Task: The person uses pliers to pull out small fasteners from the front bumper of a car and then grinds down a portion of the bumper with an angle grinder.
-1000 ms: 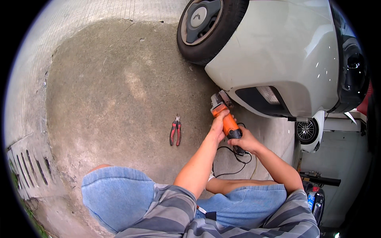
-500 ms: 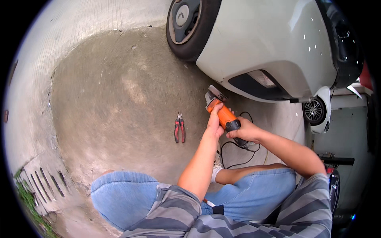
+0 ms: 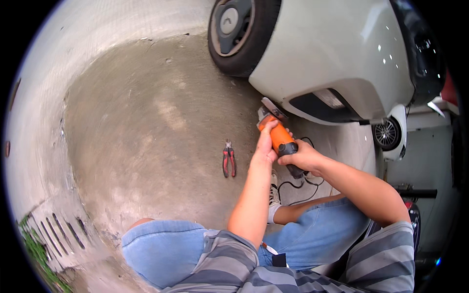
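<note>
An orange and black angle grinder (image 3: 280, 136) is held in both my hands, its disc end tilted up close to the lower edge of a white car's bumper (image 3: 332, 63). My left hand (image 3: 266, 142) wraps round the front of the orange body, just behind the metal gear head. Round the black rear handle closes my right hand (image 3: 304, 157). The disc (image 3: 274, 108) is near the bumper's underside; whether it touches cannot be told. A black power cord (image 3: 298, 186) curls from the grinder's back end across the floor by my shoe.
Red and black pliers (image 3: 229, 160) lie on the concrete to the left of my hands. The car's front wheel (image 3: 239, 31) is beyond them. A slotted drain cover (image 3: 61, 233) lies at the lower left. Another white car's wheel (image 3: 387, 134) shows at the right.
The grinder, in both hands, has moved slightly up and right toward the bumper. The whole view has shifted a little, and the cord's loops have changed shape.
</note>
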Motion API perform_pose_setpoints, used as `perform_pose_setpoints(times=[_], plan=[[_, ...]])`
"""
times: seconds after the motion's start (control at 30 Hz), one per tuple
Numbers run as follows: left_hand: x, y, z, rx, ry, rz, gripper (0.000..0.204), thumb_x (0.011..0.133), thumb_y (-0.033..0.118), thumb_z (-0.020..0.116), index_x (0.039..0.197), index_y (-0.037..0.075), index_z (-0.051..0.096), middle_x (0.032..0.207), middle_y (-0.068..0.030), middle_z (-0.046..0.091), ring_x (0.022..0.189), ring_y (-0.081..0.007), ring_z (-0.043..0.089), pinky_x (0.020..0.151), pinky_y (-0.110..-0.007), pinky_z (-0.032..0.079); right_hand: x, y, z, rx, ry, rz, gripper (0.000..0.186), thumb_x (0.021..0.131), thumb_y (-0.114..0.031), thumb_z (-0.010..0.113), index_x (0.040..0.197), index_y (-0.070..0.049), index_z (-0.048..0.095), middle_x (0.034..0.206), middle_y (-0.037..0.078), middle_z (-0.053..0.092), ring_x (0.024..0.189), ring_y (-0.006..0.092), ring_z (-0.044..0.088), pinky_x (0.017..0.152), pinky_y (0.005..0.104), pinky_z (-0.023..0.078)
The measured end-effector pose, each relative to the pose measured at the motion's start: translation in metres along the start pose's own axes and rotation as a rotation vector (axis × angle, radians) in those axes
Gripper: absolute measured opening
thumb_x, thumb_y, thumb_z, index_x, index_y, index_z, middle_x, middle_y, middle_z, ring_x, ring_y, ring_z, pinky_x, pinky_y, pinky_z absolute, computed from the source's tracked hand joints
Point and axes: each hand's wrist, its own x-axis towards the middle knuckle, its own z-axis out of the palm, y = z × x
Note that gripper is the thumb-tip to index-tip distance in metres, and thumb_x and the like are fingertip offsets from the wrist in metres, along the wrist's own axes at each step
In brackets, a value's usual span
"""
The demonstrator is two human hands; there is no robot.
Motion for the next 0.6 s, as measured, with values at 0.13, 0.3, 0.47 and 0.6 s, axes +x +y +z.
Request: perform_pose_setpoints(times=[0.13,0.3,0.47,0.6], plan=[[-0.038,0.059,-0.056,-0.007,0.025,0.010,0.044,0.082,0.033,0.066,0.112,0.005,0.048,0.087,-0.0140,0.061,0.078,-0.0292,0.064,0.071,-0.046,0.057,0.010,-0.041,0.081,0.133,-0.080,0.006,0.062,0.068,-0.017,0.079,0.119,0.003,0.049,0.098,0.012,0.061,0.079,0.0190,0.063,0.069,0.0320,0.053],[-0.072,0.107,-0.142,-0.002,-0.015,-0.054,0.043,0.083,0.032,0.066,0.112,0.006,0.049,0.087,-0.0132,0.061,0.077,-0.0268,0.064,0.071,-0.041,0.056,0.026,-0.052,0.199,0.200,0.013,0.055,0.054,0.073,-0.012,0.077,0.115,0.003,0.048,0.088,0.010,0.059,0.065,0.0189,0.062,0.056,0.0312,0.056],[-0.089,0.151,-0.195,-0.027,-0.044,-0.034,0.049,0.080,0.034,0.069,0.114,0.007,0.048,0.089,-0.0124,0.059,0.077,-0.0258,0.064,0.069,-0.040,0.055,0.046,-0.078,0.266,0.158,0.028,0.069,0.054,0.073,-0.011,0.076,0.116,0.004,0.047,0.088,0.010,0.059,0.065,0.0190,0.062,0.056,0.0314,0.055],[-0.086,0.177,-0.215,-0.050,-0.024,-0.002,0.050,0.079,0.035,0.069,0.116,0.007,0.048,0.091,-0.0124,0.059,0.078,-0.0258,0.063,0.069,-0.041,0.055,0.069,-0.096,0.288,0.147,0.029,0.101,0.055,0.073,-0.011,0.076,0.117,0.003,0.046,0.087,0.009,0.059,0.064,0.0182,0.062,0.057,0.0305,0.054]])
